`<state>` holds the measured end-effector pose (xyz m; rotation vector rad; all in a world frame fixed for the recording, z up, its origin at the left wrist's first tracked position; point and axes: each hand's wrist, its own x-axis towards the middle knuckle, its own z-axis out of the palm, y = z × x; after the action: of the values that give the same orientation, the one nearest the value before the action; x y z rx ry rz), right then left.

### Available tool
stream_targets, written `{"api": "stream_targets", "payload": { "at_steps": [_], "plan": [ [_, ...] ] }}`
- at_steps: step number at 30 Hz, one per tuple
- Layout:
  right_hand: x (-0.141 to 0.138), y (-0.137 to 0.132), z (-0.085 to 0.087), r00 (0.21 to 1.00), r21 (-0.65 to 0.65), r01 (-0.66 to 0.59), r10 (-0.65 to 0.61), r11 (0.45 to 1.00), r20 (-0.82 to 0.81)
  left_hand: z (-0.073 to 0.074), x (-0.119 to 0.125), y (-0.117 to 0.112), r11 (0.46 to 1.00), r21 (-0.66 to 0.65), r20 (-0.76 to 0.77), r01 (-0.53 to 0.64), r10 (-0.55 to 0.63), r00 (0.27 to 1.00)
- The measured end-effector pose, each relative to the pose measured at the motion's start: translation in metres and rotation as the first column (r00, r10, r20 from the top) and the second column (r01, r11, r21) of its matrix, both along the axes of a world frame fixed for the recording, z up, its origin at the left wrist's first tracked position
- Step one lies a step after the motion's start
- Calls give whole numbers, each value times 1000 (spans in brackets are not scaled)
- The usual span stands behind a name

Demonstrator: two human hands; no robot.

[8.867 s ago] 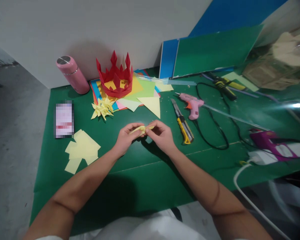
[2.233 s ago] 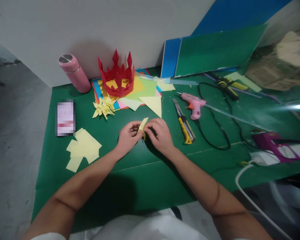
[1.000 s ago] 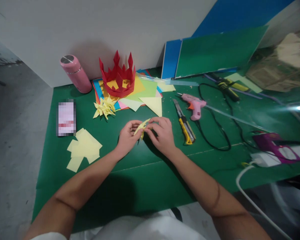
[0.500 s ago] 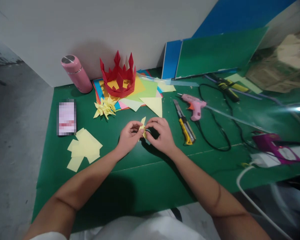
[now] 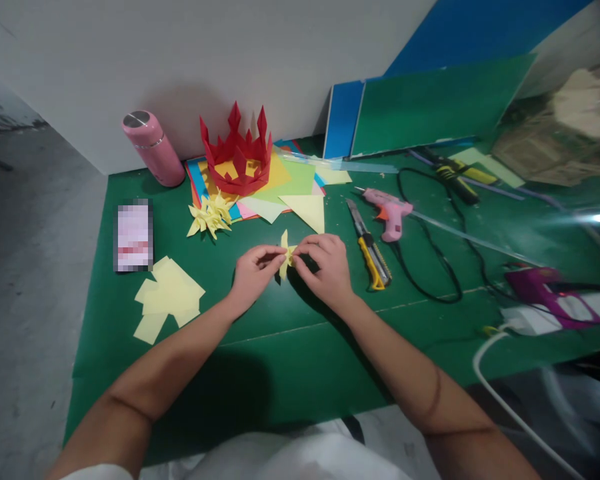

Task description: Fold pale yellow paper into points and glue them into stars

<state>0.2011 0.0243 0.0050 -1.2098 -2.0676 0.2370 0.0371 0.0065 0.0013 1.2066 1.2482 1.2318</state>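
Note:
Both hands pinch a small folded yellow paper piece (image 5: 285, 264) just over the green table (image 5: 260, 347). My left hand (image 5: 254, 273) has its thumb and fingers closed on the left side of the paper. On the other side, my right hand (image 5: 325, 267) grips it between thumb and fingertips, hiding part of the folds. Farther back lies a cluster of similar folded yellow paper pieces (image 5: 211, 215). Flat yellow paper pieces (image 5: 173, 293) overlap to the left of my left hand.
A red paper crown (image 5: 240, 167) stands on coloured sheets (image 5: 300, 177). Behind a blurred phone-like object (image 5: 135, 235) is a pink bottle (image 5: 155, 150). A yellow utility knife (image 5: 369, 250) and pink glue gun (image 5: 391, 213), with its black cable, lie right. A purple-white power strip (image 5: 555, 300) is farther right.
The folded paper piece has turned more upright and shows more of its points. My left hand has shifted slightly left; my right fingers have moved a little.

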Motion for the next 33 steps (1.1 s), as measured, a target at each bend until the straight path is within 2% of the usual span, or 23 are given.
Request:
{"api": "stream_targets", "payload": {
  "at_steps": [5,11,14,19,26,33],
  "plan": [
    [0,-2,2,994,42,18,-23,999,110,0,-6,3,998,60,-179,-6,17,984],
    [0,-3,1,986,70,12,-24,997,165,0,-8,4,994,103,-300,27,5,954],
    [0,-3,0,987,52,4,-13,999,162,-3,-8,5,991,121,-298,54,-16,954],
    [1,-2,-2,987,49,3,-11,999,162,-6,-8,5,996,70,-234,51,-34,972],
    [0,-2,-1,985,72,-7,-5,997,171,-2,-11,6,992,124,-331,35,8,944],
    [0,-3,0,988,36,-8,2,999,153,-3,-10,5,989,147,-327,27,23,945]
  ]
}}
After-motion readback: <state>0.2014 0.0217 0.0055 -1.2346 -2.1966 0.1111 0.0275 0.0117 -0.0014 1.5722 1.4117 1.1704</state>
